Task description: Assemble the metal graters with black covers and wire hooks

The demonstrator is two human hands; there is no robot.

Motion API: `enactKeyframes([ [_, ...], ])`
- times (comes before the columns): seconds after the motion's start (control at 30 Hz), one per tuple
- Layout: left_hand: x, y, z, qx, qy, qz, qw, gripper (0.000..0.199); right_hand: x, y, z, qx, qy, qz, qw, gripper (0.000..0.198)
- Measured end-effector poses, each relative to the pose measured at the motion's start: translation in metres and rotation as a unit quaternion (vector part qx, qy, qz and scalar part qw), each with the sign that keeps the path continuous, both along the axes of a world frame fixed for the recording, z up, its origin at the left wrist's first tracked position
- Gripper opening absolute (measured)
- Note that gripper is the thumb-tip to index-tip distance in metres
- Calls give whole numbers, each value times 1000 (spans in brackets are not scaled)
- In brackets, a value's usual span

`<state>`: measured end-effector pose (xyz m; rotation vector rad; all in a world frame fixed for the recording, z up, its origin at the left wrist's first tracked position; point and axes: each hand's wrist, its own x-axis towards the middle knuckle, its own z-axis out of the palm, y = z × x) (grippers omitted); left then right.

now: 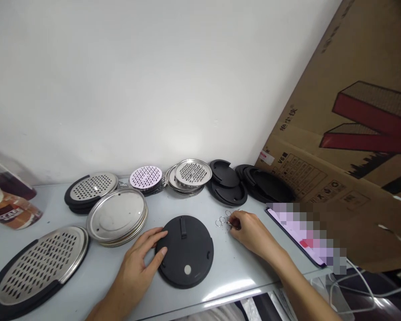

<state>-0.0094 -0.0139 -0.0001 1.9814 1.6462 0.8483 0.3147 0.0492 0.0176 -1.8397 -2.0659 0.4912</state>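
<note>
A round black disc [192,254] lies flat on the table, showing a raised tab, a small hooked slot and a pale round spot. My left hand [138,261] rests at its left rim, thumb and fingers apart, fingertips touching the top. To the right of the disc, my right hand [245,227] is closed in a pinch low over the table. A bit of shiny metal shows at its fingertips, seemingly a small wire ring. Several thin wire rings [218,222] lie beside those fingertips.
Stacked metal discs [116,216] and a black-rimmed grater [43,263] stand left. Along the wall are round grater plates [194,173] and black round holders [225,174]. A phone [287,227], partly pixelated, and a large cardboard box [347,169] border the right. A cup [11,209] stands far left.
</note>
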Motion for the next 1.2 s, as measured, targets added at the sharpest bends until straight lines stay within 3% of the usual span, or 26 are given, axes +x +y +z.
enactKeyframes([
  [0.3,0,1,0,-5,1,0,1000,31,-17,-13,7,4,-27,20,999,20],
  [0.53,-1,1,-1,-20,-1,-2,1000,33,-28,-5,20,-74,-112,50,990,16],
  [0.7,1,1,0,-23,-13,2,1000,32,-23,1,13,-64,-112,68,989,22],
  [0.87,3,-1,3,-25,-19,8,999,31,-19,1,7,-38,-16,55,998,22],
  [1.03,3,-2,5,-14,-18,7,1000,32,-30,3,28,-10,136,76,988,16],
  [1.2,16,9,35,13,-78,-14,997,30,-63,12,51,-2,232,141,963,17],
])
